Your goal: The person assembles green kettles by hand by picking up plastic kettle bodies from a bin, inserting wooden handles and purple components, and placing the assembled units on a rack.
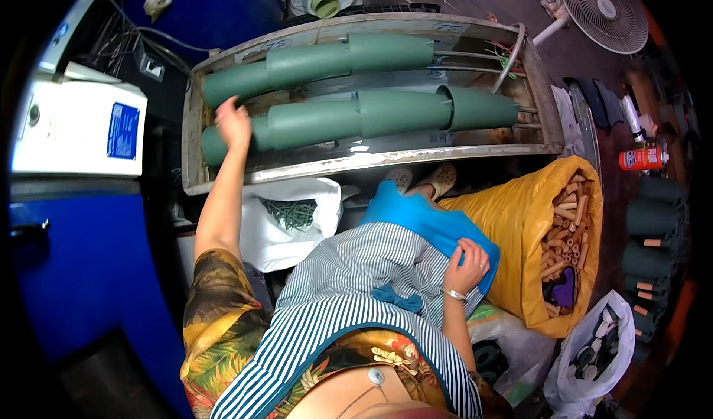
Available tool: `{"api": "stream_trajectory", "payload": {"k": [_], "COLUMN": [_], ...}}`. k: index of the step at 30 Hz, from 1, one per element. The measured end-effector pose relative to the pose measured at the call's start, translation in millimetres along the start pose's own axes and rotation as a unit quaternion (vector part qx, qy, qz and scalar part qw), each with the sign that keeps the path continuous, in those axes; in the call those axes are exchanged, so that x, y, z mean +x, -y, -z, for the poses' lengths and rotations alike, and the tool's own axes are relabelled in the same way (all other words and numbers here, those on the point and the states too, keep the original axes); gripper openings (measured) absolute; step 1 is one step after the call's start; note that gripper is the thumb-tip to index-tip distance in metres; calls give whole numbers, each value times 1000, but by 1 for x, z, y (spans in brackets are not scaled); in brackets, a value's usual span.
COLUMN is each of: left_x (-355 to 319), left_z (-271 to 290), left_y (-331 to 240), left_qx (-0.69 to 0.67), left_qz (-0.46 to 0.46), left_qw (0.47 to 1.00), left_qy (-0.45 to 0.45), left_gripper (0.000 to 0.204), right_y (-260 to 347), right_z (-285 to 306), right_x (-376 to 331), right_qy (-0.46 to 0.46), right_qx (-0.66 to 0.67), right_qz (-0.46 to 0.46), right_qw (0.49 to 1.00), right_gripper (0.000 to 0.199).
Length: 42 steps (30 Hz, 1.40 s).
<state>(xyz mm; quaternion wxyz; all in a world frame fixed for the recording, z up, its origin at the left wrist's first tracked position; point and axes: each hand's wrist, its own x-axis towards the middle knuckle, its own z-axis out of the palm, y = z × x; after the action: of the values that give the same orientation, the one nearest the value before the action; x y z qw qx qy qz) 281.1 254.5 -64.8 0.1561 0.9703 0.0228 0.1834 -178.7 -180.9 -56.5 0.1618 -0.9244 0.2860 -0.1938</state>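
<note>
Two rows of green tapered plastic sleeves, a far row [308, 64] and a near row [319, 120], lie end to end in a long metal trough [297, 173]. My left hand [235, 124] is over the left end of the near row, fingers bent and somewhat apart. Nothing shows in its grasp; whether it touches the green surface I cannot tell. My right hand [466, 266] rests on the blue lower part of my striped apron [334, 257], fingers loosely bent and holding nothing visible.
A white sack [260, 229] of green strips stands below the trough. To the right are a yellow sack [505, 218] of tan tubes and a white bag [553, 385] of dark pieces. A fan [605, 9] stands far right, a white machine box [74, 129] left.
</note>
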Motion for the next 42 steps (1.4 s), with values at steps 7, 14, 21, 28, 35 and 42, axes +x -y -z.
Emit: {"api": "stream_trajectory", "payload": {"k": [7, 14, 21, 28, 35, 42], "left_x": [55, 71, 39, 8, -25, -148], "left_z": [-147, -224, -204, -125, -38, -12], "left_y": [-240, -298, -347, -369, -338, -214], "left_qx": [-267, -495, -734, -804, -813, -840], "left_qz": [138, 311, 496, 446, 432, 401], "left_qw": [933, 758, 332, 257, 270, 180], "left_qy": [200, 289, 325, 298, 281, 319], "left_gripper": [54, 23, 29, 31, 35, 31], "right_y": [3, 6, 13, 15, 15, 7], "right_z": [11, 15, 14, 15, 16, 17], "right_x": [13, 28, 28, 15, -2, -20], "right_qy": [16, 3, 0, -11, -35, -30], "right_qx": [29, 69, 74, 64, 52, 48], "right_qz": [0, -5, 2, 16, 31, 41], "right_qw": [999, 998, 997, 998, 998, 998], "right_gripper": [12, 9, 8, 8, 8, 9]}}
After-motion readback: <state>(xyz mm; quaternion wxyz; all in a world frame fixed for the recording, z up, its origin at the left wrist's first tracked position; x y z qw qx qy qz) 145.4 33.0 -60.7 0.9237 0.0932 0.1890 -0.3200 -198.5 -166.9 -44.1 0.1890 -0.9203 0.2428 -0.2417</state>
